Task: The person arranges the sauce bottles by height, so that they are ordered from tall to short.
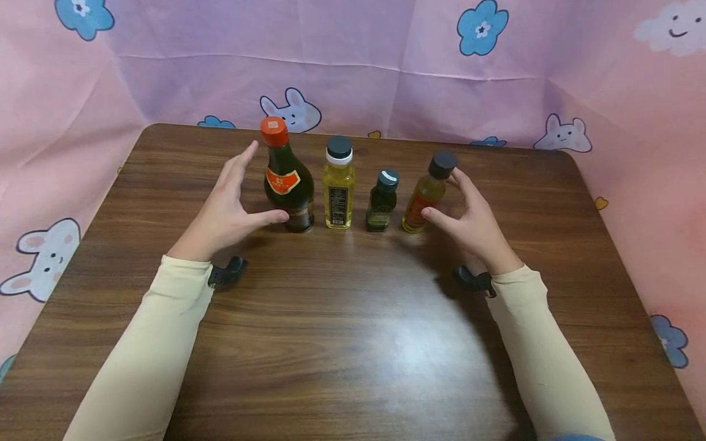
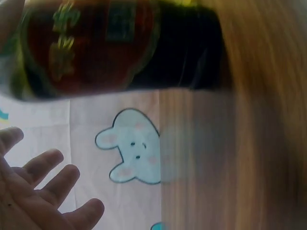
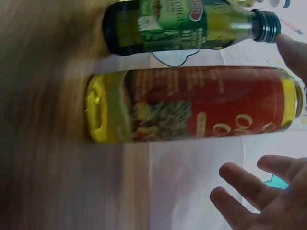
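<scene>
A dark bottle with a red cap (image 1: 289,190) stands leftmost in a row of bottles. Beside it is my left hand (image 1: 220,211), fingers spread and thumb near its lower side; the left wrist view shows the fingers (image 2: 57,184) apart from the glass. At the row's right end stands a red-labelled oil bottle (image 3: 192,105) with a black cap. My right hand (image 1: 477,229) is spread about this bottle, thumb in front. In the right wrist view, a gap separates the fingers (image 3: 244,184) from it. Whether either thumb touches is unclear.
Between these two stand a clear bottle of yellow oil (image 1: 338,190) and a small dark green bottle (image 1: 382,202). All are on a brown wooden table (image 1: 331,343). A patterned pink and purple cloth (image 1: 353,37) hangs behind and at both sides.
</scene>
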Tool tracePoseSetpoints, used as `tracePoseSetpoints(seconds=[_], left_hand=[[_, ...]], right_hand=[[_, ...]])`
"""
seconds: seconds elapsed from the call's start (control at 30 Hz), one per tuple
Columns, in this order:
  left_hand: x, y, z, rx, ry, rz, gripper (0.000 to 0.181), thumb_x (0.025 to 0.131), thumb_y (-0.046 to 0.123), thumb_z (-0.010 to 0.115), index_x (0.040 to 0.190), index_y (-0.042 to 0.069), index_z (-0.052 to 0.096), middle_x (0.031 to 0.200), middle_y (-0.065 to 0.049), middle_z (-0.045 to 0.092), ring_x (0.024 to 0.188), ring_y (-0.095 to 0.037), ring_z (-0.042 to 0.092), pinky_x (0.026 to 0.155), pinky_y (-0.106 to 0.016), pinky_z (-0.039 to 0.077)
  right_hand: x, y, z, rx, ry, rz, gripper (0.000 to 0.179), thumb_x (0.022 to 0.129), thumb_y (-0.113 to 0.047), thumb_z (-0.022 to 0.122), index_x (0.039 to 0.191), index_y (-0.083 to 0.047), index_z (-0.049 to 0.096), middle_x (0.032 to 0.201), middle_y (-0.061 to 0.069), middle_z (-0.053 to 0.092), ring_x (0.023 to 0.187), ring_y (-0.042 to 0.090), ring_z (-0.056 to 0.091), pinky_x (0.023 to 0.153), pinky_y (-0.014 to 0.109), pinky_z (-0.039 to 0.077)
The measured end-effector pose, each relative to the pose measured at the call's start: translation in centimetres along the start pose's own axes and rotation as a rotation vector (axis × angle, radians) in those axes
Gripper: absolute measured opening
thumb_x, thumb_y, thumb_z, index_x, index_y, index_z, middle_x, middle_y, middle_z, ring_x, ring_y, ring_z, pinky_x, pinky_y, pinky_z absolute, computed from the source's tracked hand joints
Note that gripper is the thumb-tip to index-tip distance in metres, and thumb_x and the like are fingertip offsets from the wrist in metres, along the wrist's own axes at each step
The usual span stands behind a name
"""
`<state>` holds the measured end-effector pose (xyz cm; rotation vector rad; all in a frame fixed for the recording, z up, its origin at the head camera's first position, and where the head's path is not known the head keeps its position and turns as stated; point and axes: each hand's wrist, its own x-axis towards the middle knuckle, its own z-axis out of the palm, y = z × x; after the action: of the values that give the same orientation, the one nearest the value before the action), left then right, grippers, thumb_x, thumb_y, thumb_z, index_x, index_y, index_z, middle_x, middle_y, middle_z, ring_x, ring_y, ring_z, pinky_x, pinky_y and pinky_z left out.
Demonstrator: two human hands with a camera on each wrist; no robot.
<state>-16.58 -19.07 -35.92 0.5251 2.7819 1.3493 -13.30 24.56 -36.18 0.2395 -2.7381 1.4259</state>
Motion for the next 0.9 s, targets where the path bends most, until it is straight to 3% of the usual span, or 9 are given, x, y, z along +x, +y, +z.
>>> tracePoseSetpoints(seconds=[0.13,0.3,0.4,0.63,0.73,0.9], left_hand=[[0.2,0.3,0.8,-0.05,-0.005,0.028,0.119,0.08,0.035,0.092,0.165,0.043,0.009,0.169,-0.004,0.02,0.155,-0.026,0.02,0.121,-0.067,0.018],[0.6,0.5,1.7,-0.12,0.014,0.043,0.123,0.079,0.026,0.093,0.164,0.047,0.007,0.163,-0.008,0.029,0.149,-0.026,0.031,0.117,-0.062,0.033],[0.7,0.8,2.1,-0.157,0.02,0.032,0.123,0.078,0.025,0.094,0.164,0.046,0.008,0.162,-0.007,0.031,0.143,-0.027,0.041,0.112,-0.058,0.041],[0.7,1.2,3.0,-0.186,0.031,-0.028,0.102,0.08,0.031,0.092,0.16,0.026,0.029,0.148,-0.008,0.045,0.131,-0.027,0.054,0.112,-0.053,0.042],[0.5,1.2,3.1,-0.202,0.051,-0.068,0.094,0.082,0.03,0.091,0.156,0.019,0.033,0.142,-0.009,0.049,0.122,-0.029,0.06,0.105,-0.05,0.048],[0.3,1.2,3.1,-0.165,0.099,-0.083,0.09,0.082,0.036,0.089,0.152,0.014,0.037,0.139,-0.011,0.052,0.124,-0.028,0.053,0.104,-0.05,0.045]], right_hand=[[0.6,-0.6,0.2,0.047,0.02,-0.031,0.081,0.092,-0.027,0.081,0.16,-0.025,0.038,0.16,0.005,0.043,0.149,0.027,0.037,0.119,0.065,0.025],[1.3,-1.4,0.9,0.102,0.05,-0.097,0.065,0.094,-0.02,0.078,0.152,-0.016,0.048,0.145,0.008,0.056,0.137,0.027,0.052,0.116,0.054,0.038],[1.6,-1.7,1.2,0.086,0.075,-0.095,0.054,0.096,-0.023,0.076,0.144,-0.011,0.053,0.134,0.011,0.062,0.126,0.026,0.059,0.109,0.052,0.046],[1.2,-1.7,1.5,0.058,0.118,-0.06,0.047,0.098,-0.026,0.074,0.139,-0.008,0.06,0.127,0.01,0.067,0.116,0.025,0.066,0.099,0.045,0.053],[1.1,-1.7,1.7,0.066,0.117,-0.061,0.046,0.099,-0.025,0.073,0.14,-0.007,0.06,0.129,0.01,0.067,0.116,0.026,0.066,0.099,0.041,0.054],[1.2,-1.7,1.8,0.077,0.112,-0.064,0.045,0.099,-0.023,0.073,0.14,-0.008,0.062,0.13,0.01,0.067,0.119,0.025,0.065,0.102,0.04,0.054]])
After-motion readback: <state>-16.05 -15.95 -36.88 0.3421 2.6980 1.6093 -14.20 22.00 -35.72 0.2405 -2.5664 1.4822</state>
